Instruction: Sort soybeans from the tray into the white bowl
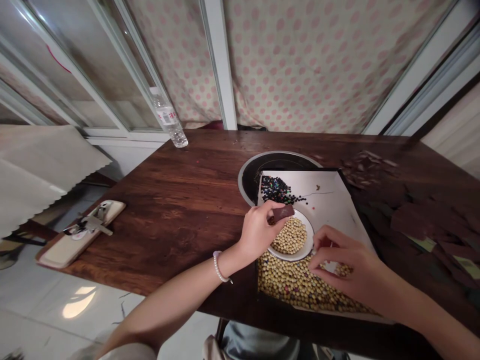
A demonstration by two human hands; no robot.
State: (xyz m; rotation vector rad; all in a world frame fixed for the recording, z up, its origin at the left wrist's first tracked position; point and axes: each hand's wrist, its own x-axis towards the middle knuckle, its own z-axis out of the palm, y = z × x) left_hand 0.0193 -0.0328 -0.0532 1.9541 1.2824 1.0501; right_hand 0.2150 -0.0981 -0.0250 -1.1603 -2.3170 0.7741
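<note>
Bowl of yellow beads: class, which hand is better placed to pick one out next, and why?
Probably the right hand: its fingers are by the right rim of the bowl, though whether they pinch something tiny cannot be told. The left hand grips a brown piece over the bowl.

At four o'clock, the right hand [358, 267] hides some beads [296, 282]. At nine, the white cloth [37, 165] is cut off.

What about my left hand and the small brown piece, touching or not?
Touching: the head view shows the left hand pinching the small brown piece between thumb and fingers.
</note>
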